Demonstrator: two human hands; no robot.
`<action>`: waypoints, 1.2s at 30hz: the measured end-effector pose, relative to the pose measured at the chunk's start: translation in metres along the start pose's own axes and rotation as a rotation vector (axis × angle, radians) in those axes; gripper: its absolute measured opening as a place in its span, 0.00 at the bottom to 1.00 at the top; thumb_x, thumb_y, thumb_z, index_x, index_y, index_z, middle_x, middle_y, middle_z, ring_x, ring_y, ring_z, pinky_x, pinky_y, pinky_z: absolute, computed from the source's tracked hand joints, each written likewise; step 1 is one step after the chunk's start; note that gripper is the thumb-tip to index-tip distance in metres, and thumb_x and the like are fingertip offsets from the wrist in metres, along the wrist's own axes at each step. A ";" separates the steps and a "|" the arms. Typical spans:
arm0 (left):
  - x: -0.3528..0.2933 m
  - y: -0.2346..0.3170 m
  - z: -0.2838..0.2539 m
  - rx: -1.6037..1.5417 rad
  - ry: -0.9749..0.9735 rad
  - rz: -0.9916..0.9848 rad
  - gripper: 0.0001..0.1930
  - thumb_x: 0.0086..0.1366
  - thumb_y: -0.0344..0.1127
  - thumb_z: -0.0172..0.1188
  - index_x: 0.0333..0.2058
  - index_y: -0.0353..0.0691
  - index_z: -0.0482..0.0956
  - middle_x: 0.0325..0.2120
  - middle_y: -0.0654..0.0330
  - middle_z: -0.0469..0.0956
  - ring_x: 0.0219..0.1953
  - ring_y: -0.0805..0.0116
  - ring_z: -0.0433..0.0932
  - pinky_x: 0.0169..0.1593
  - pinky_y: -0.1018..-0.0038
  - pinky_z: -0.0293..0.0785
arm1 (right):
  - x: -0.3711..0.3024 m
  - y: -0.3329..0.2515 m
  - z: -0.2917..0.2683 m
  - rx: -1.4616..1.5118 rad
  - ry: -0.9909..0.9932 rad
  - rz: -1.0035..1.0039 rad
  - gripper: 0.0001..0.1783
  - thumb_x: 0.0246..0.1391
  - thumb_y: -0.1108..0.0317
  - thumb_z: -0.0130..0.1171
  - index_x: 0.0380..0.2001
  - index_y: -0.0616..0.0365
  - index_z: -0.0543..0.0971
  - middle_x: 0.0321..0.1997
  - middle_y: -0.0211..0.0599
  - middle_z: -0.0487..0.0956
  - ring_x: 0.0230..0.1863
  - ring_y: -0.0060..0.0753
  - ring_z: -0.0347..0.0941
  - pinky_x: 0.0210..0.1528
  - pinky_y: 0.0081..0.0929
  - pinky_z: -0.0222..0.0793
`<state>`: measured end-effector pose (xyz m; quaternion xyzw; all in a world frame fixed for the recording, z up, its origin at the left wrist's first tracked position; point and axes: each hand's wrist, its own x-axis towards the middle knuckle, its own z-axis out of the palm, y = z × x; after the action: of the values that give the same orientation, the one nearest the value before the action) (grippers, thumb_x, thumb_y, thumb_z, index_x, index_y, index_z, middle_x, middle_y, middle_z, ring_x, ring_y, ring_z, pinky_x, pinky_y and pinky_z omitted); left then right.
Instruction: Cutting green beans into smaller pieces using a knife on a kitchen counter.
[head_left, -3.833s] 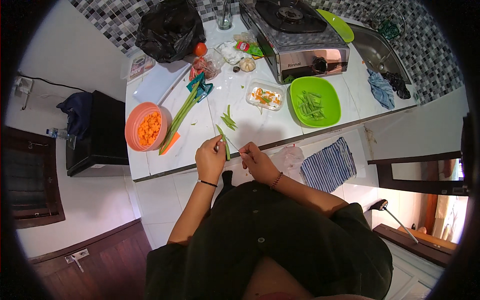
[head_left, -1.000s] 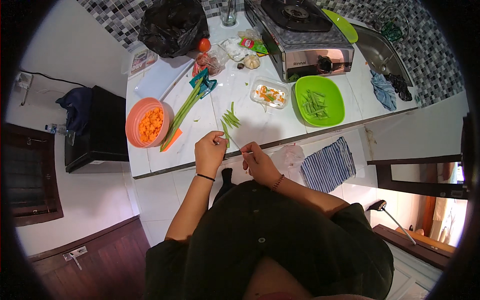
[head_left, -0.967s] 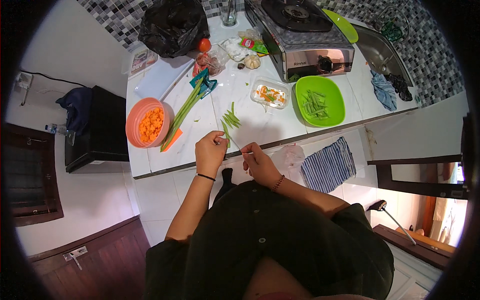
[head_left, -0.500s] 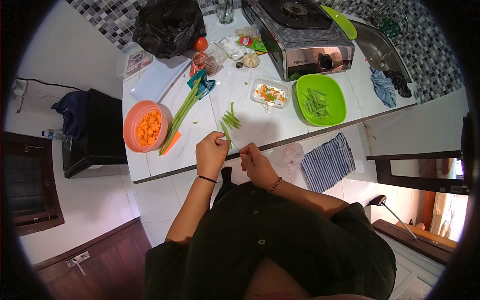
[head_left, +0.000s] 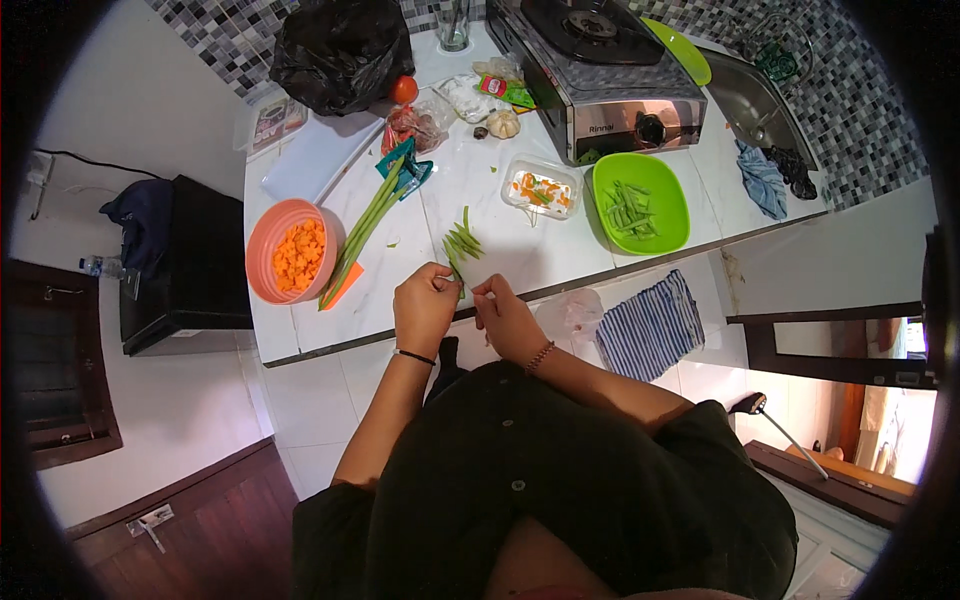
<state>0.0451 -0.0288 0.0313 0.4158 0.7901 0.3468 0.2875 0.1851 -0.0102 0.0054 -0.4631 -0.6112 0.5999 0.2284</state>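
Observation:
My left hand (head_left: 425, 308) is closed round a green bean (head_left: 456, 272) at the counter's front edge, and the bean's end shows past the fingertips. Close beside it, my right hand (head_left: 508, 318) has its fingers pinched together; whatever they may hold is too small to make out. Just beyond both hands lies a small pile of green beans (head_left: 463, 240). To the left, a bundle of long green beans (head_left: 368, 228) rests next to a pink bowl (head_left: 258, 262) of diced carrot (head_left: 299, 257). A lime green bowl (head_left: 678, 205) at the right contains cut beans (head_left: 632, 210).
A clear plastic tub (head_left: 563, 205) with carrot scraps stands between pile and green bowl. Behind are a gas stove (head_left: 640, 108), garlic (head_left: 503, 124), a tomato (head_left: 404, 90), a black plastic bag (head_left: 340, 55) and a white board (head_left: 315, 155). The sink (head_left: 745, 90) is at far right.
My right hand has moved slightly up and left, nearer to the bean in my left hand. A thin strand or edge seen between the hands before no longer shows.

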 end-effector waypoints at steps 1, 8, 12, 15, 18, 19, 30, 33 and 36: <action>0.000 0.000 0.000 0.007 0.004 -0.009 0.11 0.51 0.33 0.62 0.33 0.34 0.80 0.21 0.55 0.80 0.24 0.60 0.80 0.31 0.71 0.73 | -0.005 0.000 -0.002 -0.002 -0.002 -0.003 0.09 0.63 0.64 0.44 0.39 0.58 0.65 0.18 0.31 0.71 0.17 0.21 0.65 0.20 0.23 0.63; -0.002 -0.003 0.005 0.030 0.041 0.034 0.13 0.50 0.33 0.62 0.34 0.35 0.79 0.21 0.55 0.80 0.25 0.59 0.80 0.31 0.70 0.74 | -0.029 -0.002 -0.020 -0.003 -0.072 0.111 0.09 0.62 0.65 0.46 0.39 0.61 0.66 0.20 0.40 0.75 0.24 0.34 0.74 0.30 0.32 0.68; -0.002 0.004 0.005 0.052 0.108 0.070 0.13 0.49 0.29 0.60 0.36 0.34 0.77 0.20 0.57 0.79 0.21 0.70 0.77 0.29 0.76 0.72 | -0.014 0.005 -0.023 0.078 -0.042 0.042 0.10 0.63 0.63 0.45 0.40 0.57 0.66 0.20 0.30 0.71 0.17 0.18 0.63 0.21 0.20 0.61; 0.003 -0.003 0.005 0.057 0.152 0.092 0.13 0.50 0.29 0.59 0.36 0.34 0.77 0.20 0.57 0.79 0.22 0.70 0.77 0.29 0.75 0.73 | -0.011 0.008 -0.030 0.149 -0.095 0.053 0.10 0.63 0.63 0.46 0.43 0.56 0.66 0.21 0.29 0.70 0.18 0.16 0.61 0.20 0.18 0.59; 0.006 -0.002 0.004 0.032 0.187 0.102 0.13 0.50 0.29 0.59 0.37 0.35 0.77 0.21 0.56 0.79 0.23 0.65 0.78 0.30 0.72 0.73 | -0.016 0.000 -0.042 0.092 -0.081 0.030 0.14 0.60 0.63 0.50 0.44 0.61 0.69 0.21 0.40 0.74 0.24 0.34 0.72 0.30 0.32 0.67; 0.007 -0.001 0.005 0.003 0.188 0.088 0.14 0.50 0.29 0.60 0.38 0.35 0.77 0.23 0.54 0.79 0.24 0.60 0.79 0.31 0.70 0.74 | -0.014 -0.003 -0.045 0.087 -0.085 0.025 0.14 0.60 0.63 0.50 0.44 0.61 0.69 0.21 0.40 0.74 0.24 0.34 0.72 0.30 0.32 0.67; 0.032 0.008 0.016 0.076 0.107 0.192 0.23 0.47 0.28 0.66 0.45 0.35 0.76 0.29 0.55 0.79 0.27 0.65 0.78 0.33 0.73 0.75 | 0.088 -0.014 -0.044 -0.599 0.116 -0.464 0.14 0.51 0.61 0.54 0.37 0.59 0.76 0.36 0.51 0.75 0.39 0.54 0.73 0.42 0.43 0.70; 0.037 0.002 0.016 -0.003 0.081 0.191 0.23 0.48 0.25 0.65 0.46 0.35 0.75 0.28 0.59 0.79 0.27 0.73 0.77 0.33 0.77 0.74 | 0.095 -0.015 -0.031 -0.592 0.052 -0.457 0.13 0.50 0.61 0.56 0.32 0.61 0.76 0.33 0.52 0.75 0.37 0.55 0.72 0.42 0.43 0.68; 0.043 -0.004 0.017 -0.220 0.015 0.123 0.22 0.51 0.20 0.61 0.48 0.33 0.73 0.31 0.60 0.79 0.29 0.75 0.76 0.33 0.80 0.74 | 0.099 -0.007 -0.022 -0.536 0.036 -0.466 0.13 0.50 0.61 0.55 0.28 0.61 0.75 0.30 0.51 0.75 0.36 0.54 0.72 0.41 0.44 0.69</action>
<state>0.0347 0.0111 0.0107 0.4268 0.7223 0.4514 0.3039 0.1556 0.0857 -0.0113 -0.3649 -0.8321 0.3417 0.2401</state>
